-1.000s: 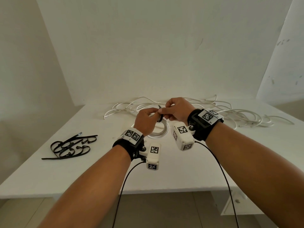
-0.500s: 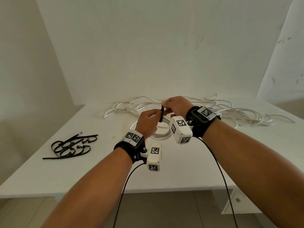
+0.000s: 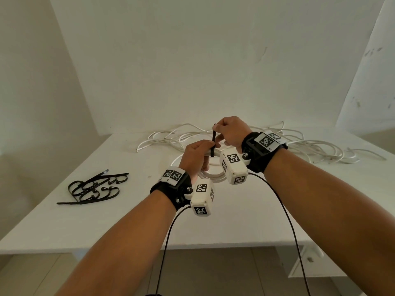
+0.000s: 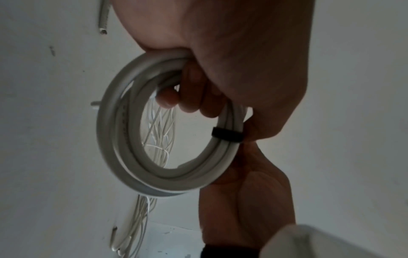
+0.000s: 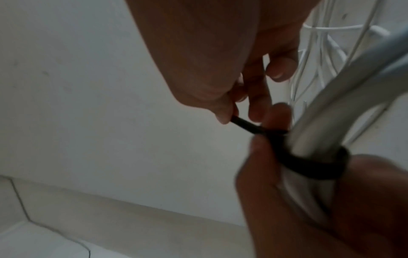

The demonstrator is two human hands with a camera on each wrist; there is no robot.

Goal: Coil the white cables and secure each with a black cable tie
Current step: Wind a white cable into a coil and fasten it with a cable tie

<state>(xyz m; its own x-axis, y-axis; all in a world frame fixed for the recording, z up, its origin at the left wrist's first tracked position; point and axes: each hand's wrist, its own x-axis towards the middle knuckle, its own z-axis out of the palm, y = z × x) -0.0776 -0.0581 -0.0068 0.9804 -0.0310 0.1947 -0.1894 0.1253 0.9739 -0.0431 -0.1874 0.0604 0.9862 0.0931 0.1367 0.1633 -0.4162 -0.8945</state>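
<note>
My left hand [image 3: 197, 155] grips a coiled white cable [image 4: 123, 139] above the table, fingers curled through the ring. A black cable tie [image 4: 226, 135] is wrapped round the coil [image 5: 318, 132] beside those fingers. My right hand [image 3: 232, 132] pinches the tie's free tail [image 3: 213, 139] between thumb and fingers, and the tail stands nearly upright between the two hands. In the right wrist view the tie's band [image 5: 309, 165] is a loose loop round the bundle. Most of the coil [image 3: 210, 175] is hidden behind the wrists in the head view.
A heap of loose white cables [image 3: 299, 146] lies along the back of the white table [image 3: 106, 227]. Several black cable ties [image 3: 94, 188] lie in a pile at the left. Walls close in behind and on both sides.
My right hand has risen and drawn the tie's tail upward, away from the left hand. The left hand has kept its hold on the coil and lifted slightly.
</note>
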